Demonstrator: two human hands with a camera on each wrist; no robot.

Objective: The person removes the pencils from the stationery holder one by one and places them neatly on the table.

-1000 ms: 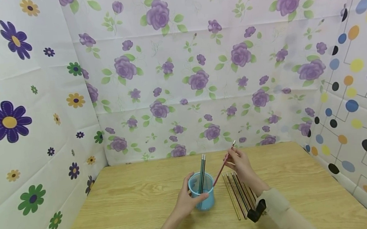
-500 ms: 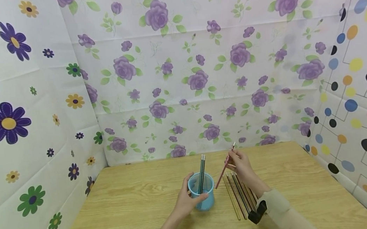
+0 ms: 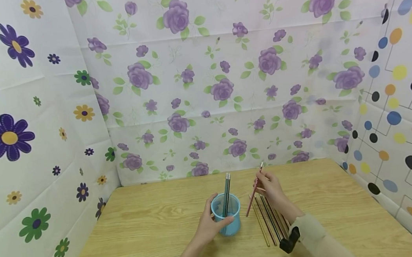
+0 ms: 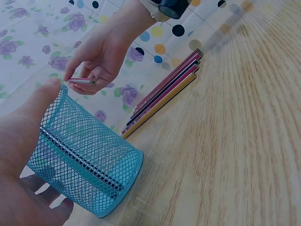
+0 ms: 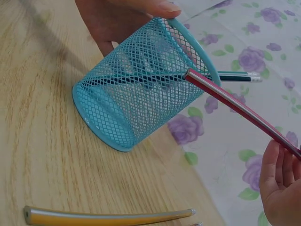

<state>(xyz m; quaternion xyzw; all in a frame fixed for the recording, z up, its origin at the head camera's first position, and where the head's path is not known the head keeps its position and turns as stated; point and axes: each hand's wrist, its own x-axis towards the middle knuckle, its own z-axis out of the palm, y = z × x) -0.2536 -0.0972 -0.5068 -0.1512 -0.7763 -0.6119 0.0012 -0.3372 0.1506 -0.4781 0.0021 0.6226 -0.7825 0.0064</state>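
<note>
My left hand (image 3: 209,225) grips a blue mesh pencil cup (image 3: 234,225) standing on the table, thumb at the rim and fingers round the far side. Inside the cup lean dark green-and-black pencils (image 3: 227,194), their white ends sticking up above the rim. To the cup's right, my right hand (image 3: 271,189) pinches a pink-red pencil (image 5: 240,107) near its upper end. That pencil hangs tilted, its lower end apart from the cup's rim in the head view. Beneath the right hand, several pencils (image 4: 162,94) lie side by side on the table, one of them yellow (image 5: 108,218).
The wooden table (image 3: 155,222) reaches back to a curtain with purple roses (image 3: 221,90). Flowered cloth (image 3: 9,136) hangs at the left, dotted cloth (image 3: 395,152) at the right. A black device (image 3: 289,240) is strapped on the right wrist.
The right hand has drawn the pink-red pencil's lower end rightward, away from the cup, and the pencil stands steeper. The left hand and the cup have stayed in place.
</note>
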